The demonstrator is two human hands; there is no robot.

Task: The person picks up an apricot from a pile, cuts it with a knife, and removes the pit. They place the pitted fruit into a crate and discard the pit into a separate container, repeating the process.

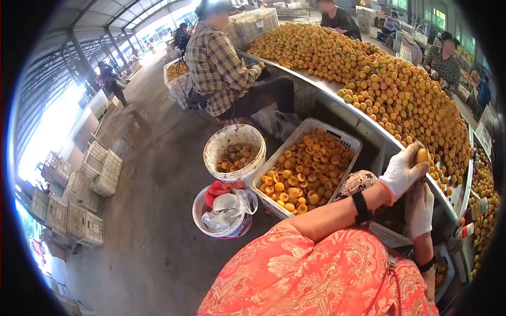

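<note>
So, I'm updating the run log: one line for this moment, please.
left hand: holding apricot | right hand: close by, grip hidden | apricot halves: in crate

the left hand (403, 169) wears a white fabric glove (394, 178) finished with a narrow orange cuff edge (389, 194), and the right hand (420, 210) has a matching white one. a broad black strap (362, 206) circles the left forearm, while a slimmer black band (427, 265) rings the right wrist. the loose garment (327, 268) is bright coral red, printed all over with pale cream paisley teardrops, scrolls and leafy sprays.
</note>
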